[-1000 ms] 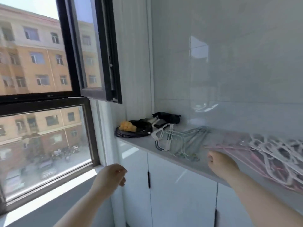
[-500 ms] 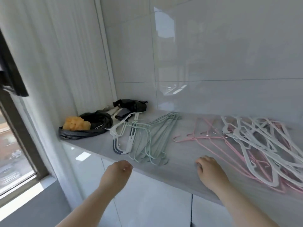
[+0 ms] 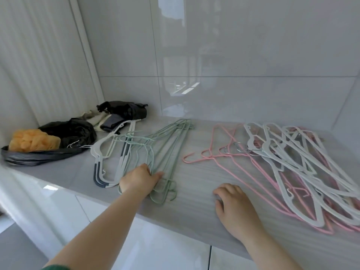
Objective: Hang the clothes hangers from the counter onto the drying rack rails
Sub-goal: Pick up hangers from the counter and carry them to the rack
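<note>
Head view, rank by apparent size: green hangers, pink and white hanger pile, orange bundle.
1. pink and white hanger pile
2. green hangers
3. orange bundle
The gaps are clear; nearness to the camera does not blur this order.

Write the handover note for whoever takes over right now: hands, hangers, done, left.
Left hand: fingers curled round the near end of the green hangers, which lie on the counter.
Right hand: rests on the counter, holds nothing.
Pink hangers and white hangers are piled together at right; grey-tipped hangers lie left of the green.
Done: nothing hung that shows; the rack is out of view.
Left: lift the green bunch, hang it, then the rest.
</note>
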`<state>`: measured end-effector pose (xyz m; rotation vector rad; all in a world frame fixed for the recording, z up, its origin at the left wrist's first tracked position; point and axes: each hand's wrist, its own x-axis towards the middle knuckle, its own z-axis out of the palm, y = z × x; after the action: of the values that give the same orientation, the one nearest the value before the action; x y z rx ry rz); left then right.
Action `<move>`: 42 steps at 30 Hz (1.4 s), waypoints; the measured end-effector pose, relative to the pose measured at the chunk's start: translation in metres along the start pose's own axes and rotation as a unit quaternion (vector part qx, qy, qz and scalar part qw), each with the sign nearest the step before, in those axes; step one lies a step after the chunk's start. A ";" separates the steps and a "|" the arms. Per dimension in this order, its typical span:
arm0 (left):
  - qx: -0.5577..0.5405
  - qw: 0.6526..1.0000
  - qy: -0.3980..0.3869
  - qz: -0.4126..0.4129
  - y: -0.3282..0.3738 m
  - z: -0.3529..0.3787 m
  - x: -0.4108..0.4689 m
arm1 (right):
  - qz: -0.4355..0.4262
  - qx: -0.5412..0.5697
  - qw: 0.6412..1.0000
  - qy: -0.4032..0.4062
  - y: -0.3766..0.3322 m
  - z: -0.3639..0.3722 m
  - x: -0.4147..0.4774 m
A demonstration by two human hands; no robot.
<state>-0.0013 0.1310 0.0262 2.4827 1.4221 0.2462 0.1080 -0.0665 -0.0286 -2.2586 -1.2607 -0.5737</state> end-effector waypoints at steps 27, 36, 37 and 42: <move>-0.469 0.872 0.143 -0.004 -0.046 -0.085 -0.114 | -0.055 0.163 0.976 0.134 -0.014 -0.008 0.019; -0.372 0.900 0.212 -0.080 -0.099 -0.101 -0.250 | -0.172 0.237 0.942 0.161 -0.109 -0.078 0.090; -0.361 0.902 0.220 -0.091 -0.107 -0.103 -0.266 | -0.183 0.234 0.948 0.118 -0.121 -0.081 0.091; -0.326 0.896 0.252 -0.162 -0.148 -0.117 -0.348 | -0.295 0.255 0.908 -0.154 -0.178 -0.099 0.070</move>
<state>-0.3300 -0.0810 0.0867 1.6622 1.5616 1.1484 -0.0237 0.0018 0.1270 -1.5522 -2.0036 -0.0463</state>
